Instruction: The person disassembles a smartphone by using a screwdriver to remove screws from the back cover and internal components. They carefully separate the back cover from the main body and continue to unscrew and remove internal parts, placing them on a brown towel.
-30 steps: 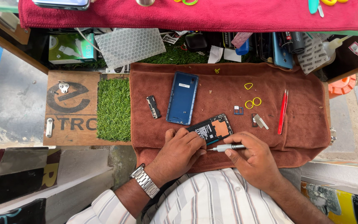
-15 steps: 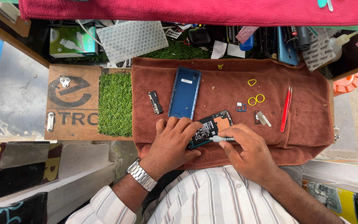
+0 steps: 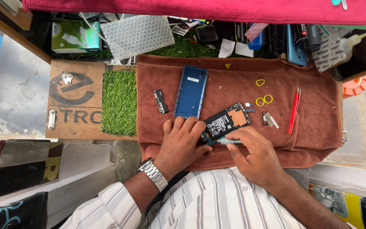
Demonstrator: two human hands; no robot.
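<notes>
An opened phone (image 3: 227, 120) with its black battery and inner parts showing lies tilted on a brown towel (image 3: 310, 135). My left hand (image 3: 183, 144) presses down on the phone's near left corner. A small screwdriver (image 3: 227, 141) is pinched in my right hand (image 3: 255, 154), its tip at the phone's lower edge. The phone's blue back cover (image 3: 191, 90) lies face down just beyond my left hand. A small black part (image 3: 161, 101) sits to the left of the cover.
Red tweezers (image 3: 294, 110), yellow rubber bands (image 3: 264, 100), and small metal parts (image 3: 270, 119) lie on the towel's right half. A green turf mat (image 3: 119, 101) and wooden board (image 3: 75, 101) are to the left. Boxes, phones and tools crowd the far shelf.
The phone has turned a little and its battery side shows more. My hands stayed on it, with the screwdriver tip still at its lower edge.
</notes>
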